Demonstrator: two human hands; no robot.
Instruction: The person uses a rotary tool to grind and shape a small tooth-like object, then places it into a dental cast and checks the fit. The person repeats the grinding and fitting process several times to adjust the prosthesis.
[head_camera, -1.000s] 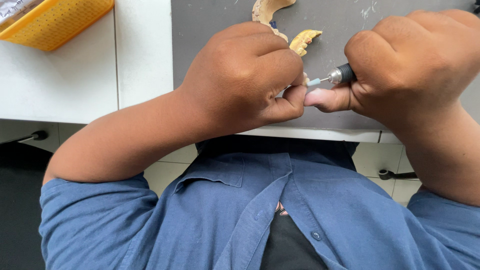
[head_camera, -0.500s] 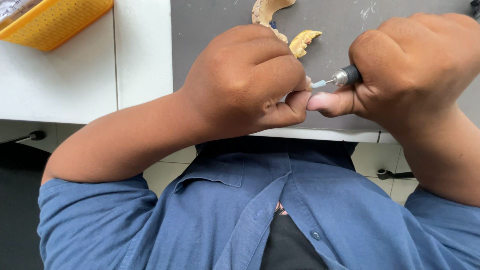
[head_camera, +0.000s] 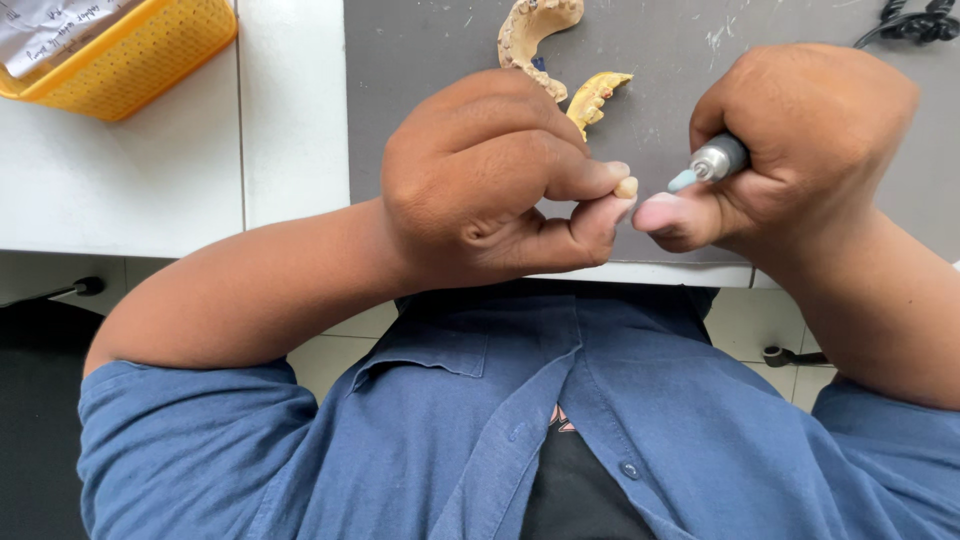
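My left hand (head_camera: 490, 180) pinches a small cream-coloured tooth piece (head_camera: 626, 187) between thumb and forefinger, just above the near table edge. My right hand (head_camera: 800, 140) grips a metal rotary handpiece (head_camera: 716, 160) whose pale blue tip (head_camera: 682, 181) points left, a short gap away from the tooth piece. My right thumb nearly touches my left thumb. Behind my left hand lie a tan dental arch cast (head_camera: 532, 30) and a yellow wax arch (head_camera: 596, 98).
A grey mat (head_camera: 420, 60) covers the white table (head_camera: 150, 190). A yellow mesh basket (head_camera: 130, 50) with paper stands at the far left. A black cable (head_camera: 910, 20) lies at the top right. My blue shirt fills the lower view.
The handpiece tip has pulled back to the right, off the tooth piece. My left fingers have opened slightly, so the small piece now shows at the fingertips.
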